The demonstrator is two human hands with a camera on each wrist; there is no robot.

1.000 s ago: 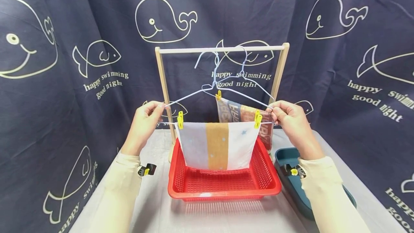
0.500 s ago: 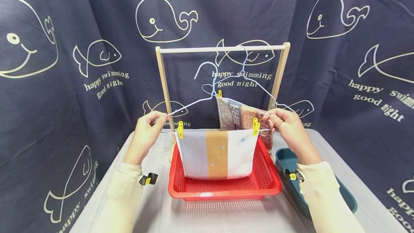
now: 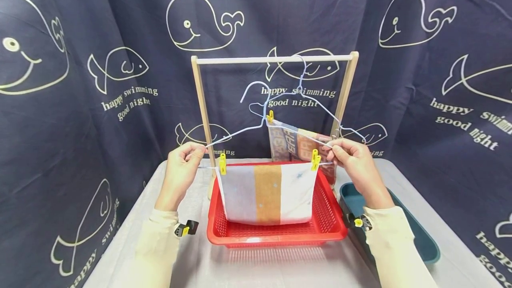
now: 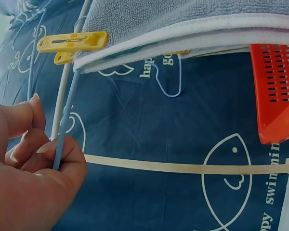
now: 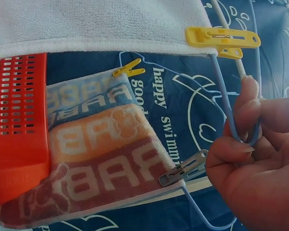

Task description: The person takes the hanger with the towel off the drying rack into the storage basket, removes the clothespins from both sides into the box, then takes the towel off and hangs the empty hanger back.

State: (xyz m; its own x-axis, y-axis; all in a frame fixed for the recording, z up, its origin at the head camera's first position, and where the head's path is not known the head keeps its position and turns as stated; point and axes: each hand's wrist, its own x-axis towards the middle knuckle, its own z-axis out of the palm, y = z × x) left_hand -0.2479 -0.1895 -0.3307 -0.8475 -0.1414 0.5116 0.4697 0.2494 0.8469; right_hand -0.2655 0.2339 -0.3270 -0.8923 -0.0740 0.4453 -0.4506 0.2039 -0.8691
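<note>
A light blue wire hanger [image 3: 245,130] is held level between both hands, its hook apart from and below the rack's rod in the head view. My left hand [image 3: 182,172] pinches its left end; my right hand [image 3: 356,168] grips the right end, fingers curled round the wire bend [image 5: 241,137]. Over the lower bar hangs a white, grey and orange towel [image 3: 269,194], fixed by a yellow clothespin [image 3: 222,164] on the left and another yellow clothespin [image 3: 315,160] on the right. The towel's lower edge hangs over the red basket.
Behind, a second hanger [image 3: 320,103] hangs from the rack's rod [image 3: 240,61], bearing a multicoloured towel [image 5: 106,144] with a yellow clothespin [image 5: 129,69] and a grey clothespin [image 5: 185,169]. The red basket [image 3: 276,240] stands in front; a teal tray [image 3: 434,252] lies right.
Both hands have lowered the hanger and towel. The hook, earlier level with the rod in the head view, is now below it. The rear hanger has stayed on the rod.
</note>
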